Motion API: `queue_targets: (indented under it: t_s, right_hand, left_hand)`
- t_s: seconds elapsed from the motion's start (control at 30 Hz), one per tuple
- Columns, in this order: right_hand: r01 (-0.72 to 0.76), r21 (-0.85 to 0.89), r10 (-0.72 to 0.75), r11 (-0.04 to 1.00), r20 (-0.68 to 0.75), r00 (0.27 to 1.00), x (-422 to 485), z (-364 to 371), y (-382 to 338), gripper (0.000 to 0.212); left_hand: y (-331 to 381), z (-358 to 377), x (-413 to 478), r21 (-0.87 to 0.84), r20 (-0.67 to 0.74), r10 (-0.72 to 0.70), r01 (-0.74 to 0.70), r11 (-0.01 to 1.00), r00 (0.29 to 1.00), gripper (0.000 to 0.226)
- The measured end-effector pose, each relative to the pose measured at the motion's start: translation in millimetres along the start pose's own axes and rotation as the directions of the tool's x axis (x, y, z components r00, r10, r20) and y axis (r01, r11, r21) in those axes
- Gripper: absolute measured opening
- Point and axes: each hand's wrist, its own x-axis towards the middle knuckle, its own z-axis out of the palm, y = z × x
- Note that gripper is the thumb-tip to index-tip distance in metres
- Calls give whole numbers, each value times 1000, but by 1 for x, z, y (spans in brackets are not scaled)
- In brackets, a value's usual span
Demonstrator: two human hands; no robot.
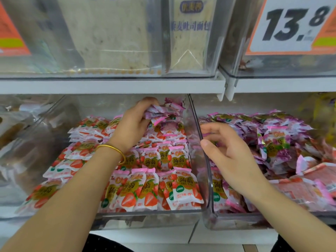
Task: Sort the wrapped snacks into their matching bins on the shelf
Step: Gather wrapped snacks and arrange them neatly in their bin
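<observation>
Up top on the right, the white price sign (291, 24) shouts "13.8" in heavy black digits (the small unit beside it is too blurred to read). On the bread wrapper (190, 33) there is blue Chinese lettering, "麦吐司面包", under a blurred oval logo. Down on the strawberry packets (183, 186) sits a gold roundel reading "蒟蒻", with a "25" low on the front. The purple packets (276, 140) carry the same roundel. The orange tag (11, 33) at far left is illegible.
</observation>
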Motion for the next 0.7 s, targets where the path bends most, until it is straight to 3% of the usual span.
queue_targets:
  t_s: [0.17,0.47,0.7]
  right_hand:
    - [6,7,-6,1000,-5,1000,-1,0,0,29]
    - [6,-16,-7,1000,-14,1000,-1,1,-1,28]
    - [54,-60,-57,997,-55,997,-2,-1,-4,25]
  left_hand:
    - [0,-10,-5,-230,-116,-187,157,960,975,45]
    - [2,-31,-16,-486,-202,-417,280,828,886,44]
    - [33,-58,-39,-851,-108,-685,289,439,721,37]
